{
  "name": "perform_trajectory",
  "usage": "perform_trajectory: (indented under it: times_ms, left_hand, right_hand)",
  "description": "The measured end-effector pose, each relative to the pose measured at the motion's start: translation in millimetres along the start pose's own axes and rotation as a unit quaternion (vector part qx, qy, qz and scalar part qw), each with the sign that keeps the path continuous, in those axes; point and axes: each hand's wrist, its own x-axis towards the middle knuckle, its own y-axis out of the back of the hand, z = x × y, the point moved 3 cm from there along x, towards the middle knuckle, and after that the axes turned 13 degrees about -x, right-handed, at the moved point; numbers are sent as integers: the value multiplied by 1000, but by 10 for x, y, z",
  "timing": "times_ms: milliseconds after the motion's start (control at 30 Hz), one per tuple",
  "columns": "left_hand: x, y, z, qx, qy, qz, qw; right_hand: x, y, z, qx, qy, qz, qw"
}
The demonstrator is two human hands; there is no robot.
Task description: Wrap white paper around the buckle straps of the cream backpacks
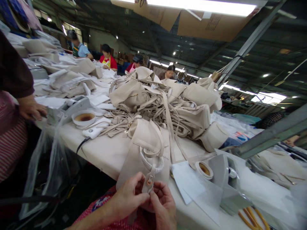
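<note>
A beige handbag [146,143] lies at the table's near edge, its looped handle standing up toward me. From the bag hangs a beige strap tab [146,187] with a small metal buckle [149,181] on it. My left hand [133,191] pinches the tab from the left with thumb and forefinger. On the other side, my right hand [164,199] has its fingers curled and pressed on the tab's lower end. Both hands meet just below the buckle, and the fingertips hide part of the strap.
Behind the bag rises a large heap of beige bags and straps [168,108]. Tape rolls [204,170] and a grey dispenser [231,182] stand right, near yellow-handled scissors [254,218]. Left are a white bowl [83,117], a corded white device [92,131] and a co-worker's hand [31,107].
</note>
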Motion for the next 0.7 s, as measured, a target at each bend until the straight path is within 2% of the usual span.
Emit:
perform_trajectory:
  times_ms: [100, 167, 267, 333, 400, 467, 500, 533, 600, 700]
  left_hand:
    - [19, -5, -68, -131, 84, -21, 988]
    - [30, 8, -105, -165, 130, -21, 977]
    - [37, 28, -119, -176, 150, -20, 973]
    - [34, 39, -112, -166, 135, -9, 977]
    - [27, 64, -72, -107, 74, 17, 991]
    - [9, 98, 11, 31, -33, 52, 998]
    - [-5, 103, 61, 118, -94, 56, 987]
    - [-21, 97, 108, 206, -155, 49, 965]
    - [-57, 61, 176, 348, -264, 16, 899]
    - [-105, 6, 219, 460, -379, -13, 802]
  right_hand:
    - [10, 14, -26, -41, 19, -3, 999]
    - [6, 14, -37, -57, 27, 1, 998]
    - [-6, 20, -42, -81, 31, 19, 996]
    - [-8, 35, -33, -107, 33, 35, 993]
    - [-1, 58, -13, -128, 38, 50, 990]
    - [8, 84, 16, -121, 42, 57, 990]
    - [13, 92, 33, -108, 39, 52, 992]
    - [16, 96, 49, -93, 33, 43, 994]
    - [17, 95, 71, -64, 21, 22, 998]
    - [10, 74, 85, -17, -4, -1, 1000]
